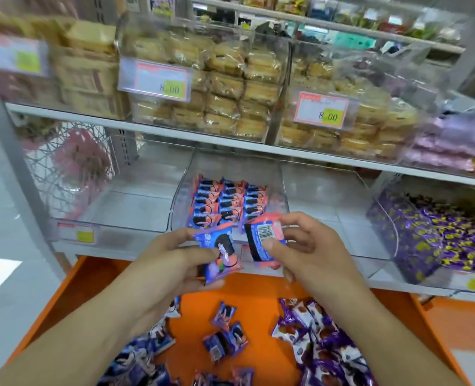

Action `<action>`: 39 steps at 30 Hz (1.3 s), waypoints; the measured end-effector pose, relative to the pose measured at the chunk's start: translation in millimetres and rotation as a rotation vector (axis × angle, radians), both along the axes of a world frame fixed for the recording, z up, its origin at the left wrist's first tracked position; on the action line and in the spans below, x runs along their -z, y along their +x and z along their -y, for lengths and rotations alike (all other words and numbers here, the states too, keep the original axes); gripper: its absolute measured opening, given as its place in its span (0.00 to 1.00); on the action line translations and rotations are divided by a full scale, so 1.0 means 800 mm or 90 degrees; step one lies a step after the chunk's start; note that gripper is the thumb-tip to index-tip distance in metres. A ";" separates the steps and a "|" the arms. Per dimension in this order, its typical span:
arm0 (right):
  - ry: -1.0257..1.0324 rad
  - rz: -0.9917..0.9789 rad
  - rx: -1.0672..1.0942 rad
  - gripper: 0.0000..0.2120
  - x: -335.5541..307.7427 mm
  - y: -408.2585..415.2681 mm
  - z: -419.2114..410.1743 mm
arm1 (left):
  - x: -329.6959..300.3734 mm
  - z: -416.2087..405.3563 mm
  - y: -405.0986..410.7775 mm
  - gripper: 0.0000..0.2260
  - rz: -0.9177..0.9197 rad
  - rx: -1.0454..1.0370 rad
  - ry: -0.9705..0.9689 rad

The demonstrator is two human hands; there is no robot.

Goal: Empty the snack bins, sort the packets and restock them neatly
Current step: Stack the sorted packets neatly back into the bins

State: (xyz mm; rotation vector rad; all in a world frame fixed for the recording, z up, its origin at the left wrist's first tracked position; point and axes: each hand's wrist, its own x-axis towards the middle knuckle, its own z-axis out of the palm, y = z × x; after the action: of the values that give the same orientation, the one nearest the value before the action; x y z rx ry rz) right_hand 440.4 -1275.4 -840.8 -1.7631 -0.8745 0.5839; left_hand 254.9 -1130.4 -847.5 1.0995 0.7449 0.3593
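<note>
My left hand [175, 263] grips a blue-and-pink cookie packet [219, 253], front side up. My right hand [314, 246] pinches a second packet [261, 240] of the same kind, barcode side up. Both are held just in front of the middle clear bin [180, 201], where matching packets [226, 201] lie in three neat rows. Below, an orange tray [258, 296] holds several loose blue packets [225, 338] and a heap of purple-and-white packets [319, 341].
The clear bins left [136, 201] and right [328, 196] of the middle one hold nothing. A bin of purple wrapped sweets [431, 235] stands at the far right. The shelf above carries bins of wrapped pastries [230, 87] with price tags. A wire basket [69, 168] hangs at the left.
</note>
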 end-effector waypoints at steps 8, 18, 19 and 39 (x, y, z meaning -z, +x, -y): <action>0.000 0.271 -0.069 0.13 0.011 -0.029 -0.015 | 0.004 -0.001 0.026 0.17 0.073 -0.043 -0.094; -0.035 0.246 -0.073 0.23 0.015 -0.015 -0.022 | 0.010 -0.013 0.025 0.19 0.092 -0.022 -0.039; -0.047 0.213 -0.079 0.22 0.015 -0.014 -0.024 | 0.011 -0.015 0.024 0.19 0.095 -0.022 -0.034; 0.073 -0.170 0.083 0.11 0.005 0.004 -0.028 | -0.001 -0.052 0.016 0.13 -0.080 -0.109 0.262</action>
State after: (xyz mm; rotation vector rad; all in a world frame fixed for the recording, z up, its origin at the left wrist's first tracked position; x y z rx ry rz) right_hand 443.6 -1253.1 -844.7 -1.5815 -0.5912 0.6530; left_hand 267.6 -1089.0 -847.0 1.4591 0.9040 0.6127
